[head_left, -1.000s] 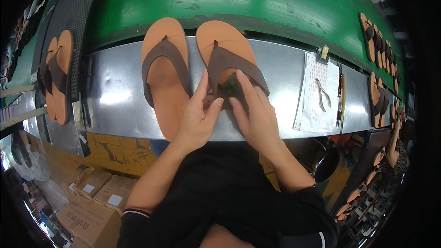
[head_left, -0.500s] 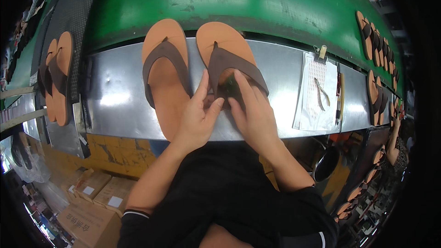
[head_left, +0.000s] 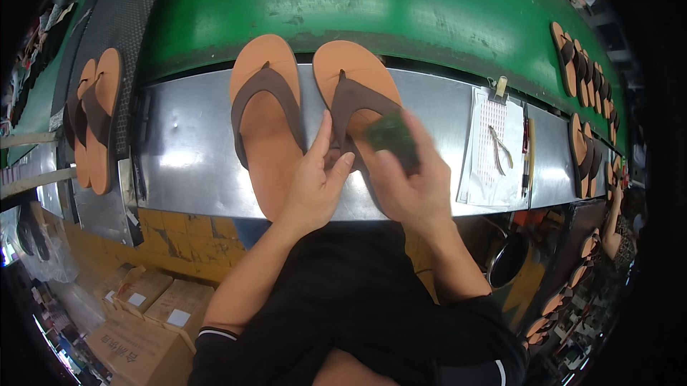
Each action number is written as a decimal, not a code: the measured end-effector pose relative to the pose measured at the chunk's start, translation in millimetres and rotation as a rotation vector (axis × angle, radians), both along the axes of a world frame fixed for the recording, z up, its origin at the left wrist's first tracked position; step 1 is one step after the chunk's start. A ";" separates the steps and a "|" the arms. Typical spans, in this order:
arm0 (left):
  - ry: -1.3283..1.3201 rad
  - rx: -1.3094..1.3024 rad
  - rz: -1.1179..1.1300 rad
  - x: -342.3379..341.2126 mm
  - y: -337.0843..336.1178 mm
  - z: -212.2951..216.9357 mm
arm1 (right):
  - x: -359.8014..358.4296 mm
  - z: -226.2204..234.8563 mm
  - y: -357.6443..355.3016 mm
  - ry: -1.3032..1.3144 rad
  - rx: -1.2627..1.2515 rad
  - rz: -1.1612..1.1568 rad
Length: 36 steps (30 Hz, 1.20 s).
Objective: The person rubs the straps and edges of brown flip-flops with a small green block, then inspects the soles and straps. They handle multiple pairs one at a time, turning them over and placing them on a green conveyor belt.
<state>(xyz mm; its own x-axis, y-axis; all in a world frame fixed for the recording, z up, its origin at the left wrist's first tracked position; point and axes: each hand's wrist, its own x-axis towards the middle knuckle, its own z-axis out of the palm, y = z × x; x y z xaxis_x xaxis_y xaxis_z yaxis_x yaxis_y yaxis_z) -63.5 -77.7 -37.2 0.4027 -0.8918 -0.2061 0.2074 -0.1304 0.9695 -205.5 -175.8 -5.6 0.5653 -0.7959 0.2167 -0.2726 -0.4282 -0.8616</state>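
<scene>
Tan foam with brown straps — two flip-flops lie side by side on the metal tabletop (head_left: 186, 164) in the middle of the frame, toes pointing to the green conveyor belt (head_left: 401, 7) above. The right sandal (head_left: 351, 82) is the one being worked on; the left sandal (head_left: 266, 121) lies just beside it, untouched. Such a sandal looks light and soft, and the sole probably bends easily, so I judge it is best held flat by the sole edge or by the strap, not by the toe post.

The left hand (head_left: 315, 178) rests on the right sandal near its strap, fingers loosely stretched, the grip not closed around anything. The right hand (head_left: 411, 186) is blurred; it holds a small dark green piece (head_left: 390, 135) — maybe a cloth or pad — pinched in the fingers over the strap.

At centre right of the frame a white sheet (head_left: 486, 150) lies with pliers (head_left: 501, 146) on it. More sandals (head_left: 93, 121) lie at the left edge
</scene>
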 end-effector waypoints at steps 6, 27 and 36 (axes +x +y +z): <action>-0.021 -0.016 0.010 -1.1 1.1 1.6 | -47.8 -13.2 -35.5 0.439 -0.228 -0.300; 0.004 -0.208 0.298 -5.9 -0.4 9.5 | -0.7 -4.2 54.4 -0.092 -0.069 -0.079; 0.038 -0.031 0.316 18.4 -23.2 25.2 | 0.2 5.5 60.0 -0.209 -0.063 -0.012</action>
